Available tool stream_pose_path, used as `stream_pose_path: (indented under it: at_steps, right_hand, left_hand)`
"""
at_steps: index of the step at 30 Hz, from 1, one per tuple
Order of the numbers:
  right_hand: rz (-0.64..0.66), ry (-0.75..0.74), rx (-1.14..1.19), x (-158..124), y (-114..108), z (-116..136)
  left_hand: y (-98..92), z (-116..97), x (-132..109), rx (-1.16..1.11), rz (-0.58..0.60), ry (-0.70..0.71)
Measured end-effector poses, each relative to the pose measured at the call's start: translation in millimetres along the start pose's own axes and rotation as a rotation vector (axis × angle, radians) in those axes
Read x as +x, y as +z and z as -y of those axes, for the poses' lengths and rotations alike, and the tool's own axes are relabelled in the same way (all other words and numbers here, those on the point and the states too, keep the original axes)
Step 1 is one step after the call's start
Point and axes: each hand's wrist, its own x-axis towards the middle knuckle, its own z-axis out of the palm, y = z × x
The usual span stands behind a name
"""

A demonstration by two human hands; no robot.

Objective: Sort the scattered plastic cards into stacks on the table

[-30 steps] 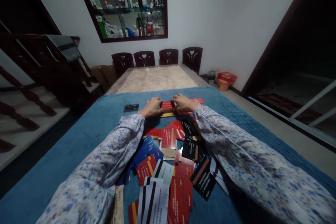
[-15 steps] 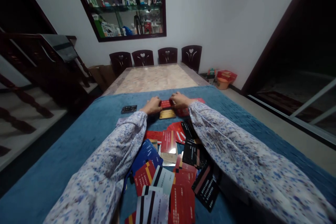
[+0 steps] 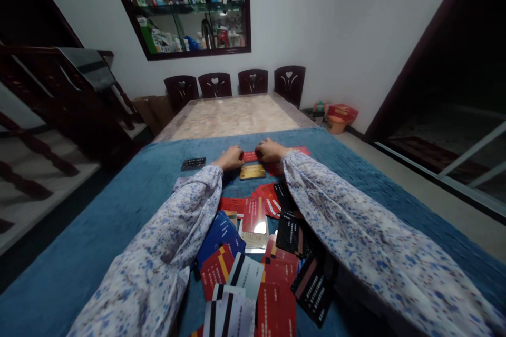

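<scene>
A red card [image 3: 250, 156] lies at the far row on the blue cloth. My left hand [image 3: 229, 158] is closed at its left end, fingers curled. From the other side my right hand [image 3: 270, 151] has its fingertips on the card's right end. Just below it, nearer to me, is a gold card [image 3: 253, 172]. Left of my hands a black card [image 3: 193, 164] lies flat, and a red card [image 3: 302, 151] shows partly behind my right wrist. Between my forearms spreads a loose pile with blue cards [image 3: 221, 237], black cards [image 3: 314, 289] and silver cards [image 3: 229, 316].
The blue cloth [image 3: 106, 210] covers the near part of the table; the bare stone-patterned top [image 3: 241, 116] is beyond. Several dark chairs [image 3: 253, 82] stand along the far end, below a wall cabinet [image 3: 197, 55]. An orange bucket [image 3: 336, 124] sits on the floor at right.
Both hands stay at the red card with almost no movement. The view has tipped slightly, so the pile appears a little lower.
</scene>
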Motion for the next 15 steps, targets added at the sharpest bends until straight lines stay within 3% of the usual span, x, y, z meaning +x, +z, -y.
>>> stream_pose_path:
  at_steps: [15]
  right_hand:
    - [0.016,-0.056,-0.046,7.2,3.9,-4.9]
  left_hand:
    - [-1.1,-4.2,0.9,0.024,0.053,-0.028]
